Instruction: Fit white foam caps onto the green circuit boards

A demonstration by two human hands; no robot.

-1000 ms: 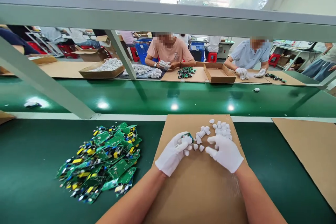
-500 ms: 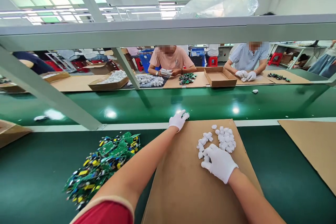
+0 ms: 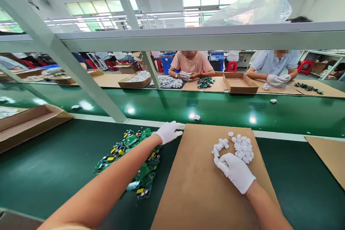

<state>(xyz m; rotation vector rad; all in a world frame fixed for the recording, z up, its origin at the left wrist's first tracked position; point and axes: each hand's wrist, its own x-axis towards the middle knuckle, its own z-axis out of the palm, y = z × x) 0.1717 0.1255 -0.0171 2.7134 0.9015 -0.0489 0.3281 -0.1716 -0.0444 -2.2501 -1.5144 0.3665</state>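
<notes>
My left hand (image 3: 169, 132), in a white glove, holds nothing, its fingers stretched out over the white edge strip beside the green belt (image 3: 145, 100). A small white piece with a dark underside (image 3: 197, 118) lies on the belt just past its fingertips. Below and left of that hand is a heap of green circuit boards (image 3: 129, 147) with yellow parts, partly covered by my forearm. On the brown cardboard sheet (image 3: 194, 183), my gloved right hand (image 3: 235, 170) has its fingers curled and pinched at a small white piece (image 3: 216, 160). More small white pieces (image 3: 243, 148) are grouped beyond it.
A grey metal frame (image 3: 81, 79) slants down at the left, and its crossbar spans the view. An open cardboard box (image 3: 35, 122) stands at far left. Across the belt, two people work by white pieces, circuit boards and a cardboard tray (image 3: 239, 83). Another white piece (image 3: 273, 101) lies on the belt.
My left hand has let go of the white piece on the belt and drawn back left toward the circuit boards. My right hand stays by the white pieces. The view has swung left.
</notes>
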